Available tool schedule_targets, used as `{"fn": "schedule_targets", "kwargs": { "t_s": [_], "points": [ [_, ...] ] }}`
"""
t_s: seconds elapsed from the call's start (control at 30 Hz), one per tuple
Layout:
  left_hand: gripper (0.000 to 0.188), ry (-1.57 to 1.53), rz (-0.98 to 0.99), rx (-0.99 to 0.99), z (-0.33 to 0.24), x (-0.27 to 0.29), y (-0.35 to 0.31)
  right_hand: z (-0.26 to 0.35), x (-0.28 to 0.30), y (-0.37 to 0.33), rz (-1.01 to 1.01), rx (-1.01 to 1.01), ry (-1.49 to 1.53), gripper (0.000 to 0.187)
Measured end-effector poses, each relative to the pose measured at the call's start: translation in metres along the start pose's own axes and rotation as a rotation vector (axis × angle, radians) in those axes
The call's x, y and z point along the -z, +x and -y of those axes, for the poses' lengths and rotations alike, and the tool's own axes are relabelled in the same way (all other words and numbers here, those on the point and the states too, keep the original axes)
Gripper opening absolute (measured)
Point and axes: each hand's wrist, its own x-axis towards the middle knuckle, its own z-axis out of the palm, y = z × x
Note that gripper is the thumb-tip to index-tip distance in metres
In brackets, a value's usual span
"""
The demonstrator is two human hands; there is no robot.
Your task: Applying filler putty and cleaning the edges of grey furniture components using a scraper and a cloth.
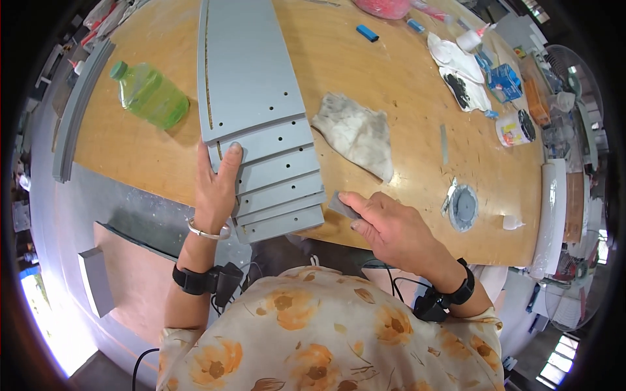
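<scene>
A stack of grey boards (251,65) with small drilled holes lies fanned out like steps on the table, its lower end near me. My left hand (218,186) grips the left edge of the stack, thumb on top of a board and the other fingers along its side. Between the fingers and thumb of my right hand (398,228) is a small flat grey piece that looks like sandpaper (342,206), close to the right edge of the lowest boards. A stained whitish cloth (355,133) lies just right of the stack.
A green-tinted bottle (153,96) lies left of the boards. At the right are a round lid with grey paste (463,207), a small white squeeze bottle (512,222), a tub (515,128) and gloves (458,72). Grey strips (81,111) lie along the left table edge.
</scene>
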Motion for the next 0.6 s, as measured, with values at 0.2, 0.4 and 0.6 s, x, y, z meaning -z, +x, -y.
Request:
{"fn": "schedule_targets", "kwargs": {
  "t_s": [0.2, 0.4, 0.6],
  "points": [
    [0.053, -0.099, 0.066, 0.162, 0.001, 0.0, 0.002, 0.006, 0.002, 0.008, -0.003, -0.021, -0.098, 0.037],
    [0.057, -0.145, 0.07, 0.18, 0.007, 0.001, 0.001, 0.005, -0.006, 0.012, -0.062, 0.074, -0.11, 0.036],
    [0.059, -0.093, 0.059, 0.16, 0.005, 0.0, 0.002, 0.003, -0.009, 0.015, -0.045, 0.086, -0.155, 0.036]
  ]
}}
